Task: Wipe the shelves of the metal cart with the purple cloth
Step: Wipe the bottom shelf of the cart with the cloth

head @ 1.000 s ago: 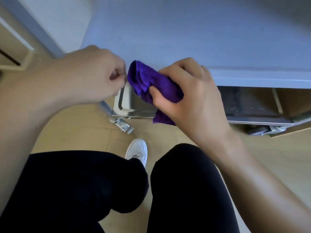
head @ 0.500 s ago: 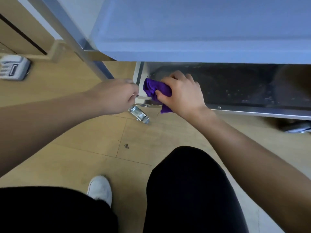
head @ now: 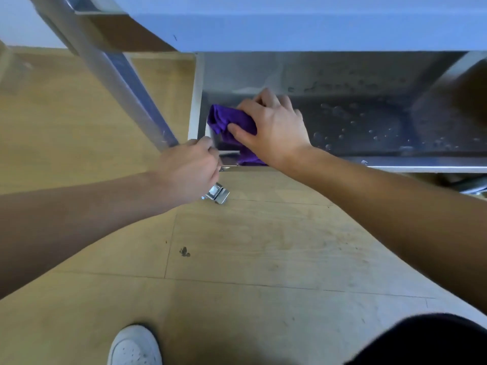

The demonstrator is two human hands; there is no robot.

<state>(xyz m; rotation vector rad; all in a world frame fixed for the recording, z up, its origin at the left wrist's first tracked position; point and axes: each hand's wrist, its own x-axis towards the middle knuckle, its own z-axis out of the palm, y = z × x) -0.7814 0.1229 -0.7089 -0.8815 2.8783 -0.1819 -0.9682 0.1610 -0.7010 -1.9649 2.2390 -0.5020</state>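
The purple cloth (head: 226, 122) is bunched under my right hand (head: 274, 125), which presses it onto the left end of the metal cart's bottom shelf (head: 369, 127). That shelf is dark and dotted with water drops. My left hand (head: 189, 169) is closed around the cart's front-left corner post (head: 126, 85), just above the caster (head: 218, 194). An upper shelf (head: 290, 22) overhangs the top of the view and hides the back of the lower one.
Light wooden floor spreads below the cart, with a small dark speck (head: 184, 251). My white shoe (head: 134, 346) and a black trouser leg (head: 427, 341) show at the bottom edge. Another caster (head: 471, 185) sits under the shelf's right end.
The view has dropped and moved closer to the bottom shelf. My right hand pushed the cloth further in onto the shelf surface. My left hand closed on the corner post.
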